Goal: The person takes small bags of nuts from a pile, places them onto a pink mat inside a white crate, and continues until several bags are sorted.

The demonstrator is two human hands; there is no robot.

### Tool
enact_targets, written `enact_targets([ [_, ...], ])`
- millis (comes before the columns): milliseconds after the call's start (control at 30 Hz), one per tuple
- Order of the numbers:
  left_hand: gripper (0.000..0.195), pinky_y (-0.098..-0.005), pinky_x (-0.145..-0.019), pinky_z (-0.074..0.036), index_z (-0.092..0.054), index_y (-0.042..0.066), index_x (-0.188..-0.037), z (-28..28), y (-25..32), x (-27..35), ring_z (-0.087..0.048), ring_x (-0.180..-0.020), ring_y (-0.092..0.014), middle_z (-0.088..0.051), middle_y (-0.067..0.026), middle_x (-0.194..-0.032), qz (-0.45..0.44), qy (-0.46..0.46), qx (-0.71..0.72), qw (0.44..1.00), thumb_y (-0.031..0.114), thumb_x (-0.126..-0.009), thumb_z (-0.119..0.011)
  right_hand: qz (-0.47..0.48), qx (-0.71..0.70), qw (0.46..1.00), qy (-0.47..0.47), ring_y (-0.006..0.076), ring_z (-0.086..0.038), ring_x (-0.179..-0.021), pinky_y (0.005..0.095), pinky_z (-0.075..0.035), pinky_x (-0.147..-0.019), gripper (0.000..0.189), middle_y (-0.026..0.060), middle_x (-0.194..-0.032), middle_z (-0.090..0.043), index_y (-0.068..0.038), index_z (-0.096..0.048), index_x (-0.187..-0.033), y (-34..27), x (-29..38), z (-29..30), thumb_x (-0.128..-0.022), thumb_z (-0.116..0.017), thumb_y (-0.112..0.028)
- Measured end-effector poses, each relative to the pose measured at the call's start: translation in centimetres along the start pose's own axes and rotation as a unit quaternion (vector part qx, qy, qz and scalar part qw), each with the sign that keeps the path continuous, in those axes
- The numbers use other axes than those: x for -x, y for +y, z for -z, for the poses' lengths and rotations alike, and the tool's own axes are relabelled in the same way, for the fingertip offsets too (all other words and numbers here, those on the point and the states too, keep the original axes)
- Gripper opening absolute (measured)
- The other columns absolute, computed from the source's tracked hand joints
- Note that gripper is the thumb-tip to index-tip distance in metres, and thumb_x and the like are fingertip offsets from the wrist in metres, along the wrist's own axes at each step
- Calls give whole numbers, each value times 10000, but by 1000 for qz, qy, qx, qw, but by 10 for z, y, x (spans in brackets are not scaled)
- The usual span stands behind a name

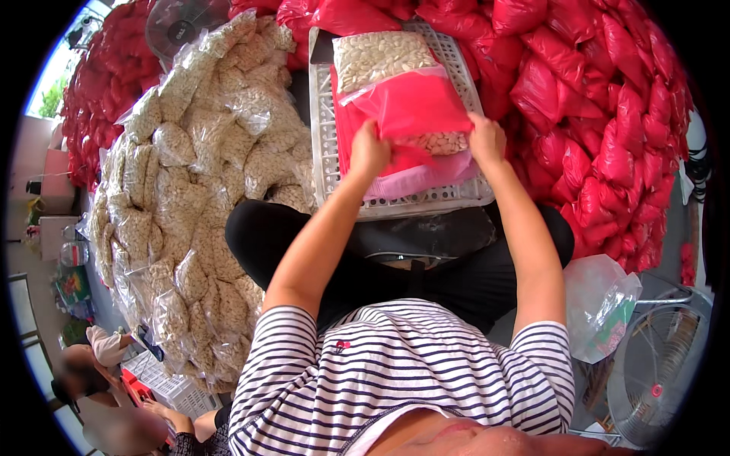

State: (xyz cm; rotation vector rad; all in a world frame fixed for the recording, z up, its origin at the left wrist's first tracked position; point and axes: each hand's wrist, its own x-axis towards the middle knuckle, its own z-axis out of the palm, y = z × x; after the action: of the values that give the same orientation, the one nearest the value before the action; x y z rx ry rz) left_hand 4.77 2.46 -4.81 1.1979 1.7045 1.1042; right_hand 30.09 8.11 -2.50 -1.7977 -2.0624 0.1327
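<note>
An upturned white plastic crate (pixel 430 211) stands before me with red plastic bags (pixel 344 128) stacked flat on it. Across them lies a clear bag of pale flat seeds (pixel 383 54), its middle covered by a red plastic bag (pixel 425 105). More seeds show below the red plastic, between my hands. My left hand (pixel 369 149) pinches the left side of the red bag, and my right hand (pixel 486 138) grips its right edge near the seed bag's corner. Pinkish plastic (pixel 419 178) lies at the near end of the stack.
Clear bags of seeds (pixel 199 171) are heaped on the left, filled red bags (pixel 593 142) on the right and behind. Fans stand at the far left (pixel 181 31) and near right (pixel 656 376). Another person's hand (pixel 162 410) shows at lower left, beside a white crate (pixel 171 387).
</note>
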Motion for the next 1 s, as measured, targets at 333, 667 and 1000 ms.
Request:
enact_targets([
  [333,178,-314,-494,-491,-734,35,-923,105,169,1,-621,-506,-175,-653,-138,-612,-168,28,-115,979,91,-798,-620,91,-61,993,40,375,-641,-884,459,-509,-797,315,196,-923,-675,-128,-696,-1042,-57,-31,126,-793,-506,-94],
  [667,390,-393,-716,-515,-533,-33,-1048,72,-20,165,-657,-781,-329,-661,-175,-817,81,-117,-201,969,57,-708,-701,-36,187,956,-225,388,-658,-828,496,-515,-695,195,205,-865,-672,-29,-654,-857,19,150,75,-843,-650,-223],
  [1000,621,-393,-908,-468,-503,-15,-1189,56,-35,166,-626,-972,-258,-645,-150,-1068,354,-121,430,821,549,-948,-403,330,-251,896,-161,282,-619,-791,367,-495,-692,105,84,-813,-612,-68,-666,-850,-111,159,33,-780,-675,-145],
])
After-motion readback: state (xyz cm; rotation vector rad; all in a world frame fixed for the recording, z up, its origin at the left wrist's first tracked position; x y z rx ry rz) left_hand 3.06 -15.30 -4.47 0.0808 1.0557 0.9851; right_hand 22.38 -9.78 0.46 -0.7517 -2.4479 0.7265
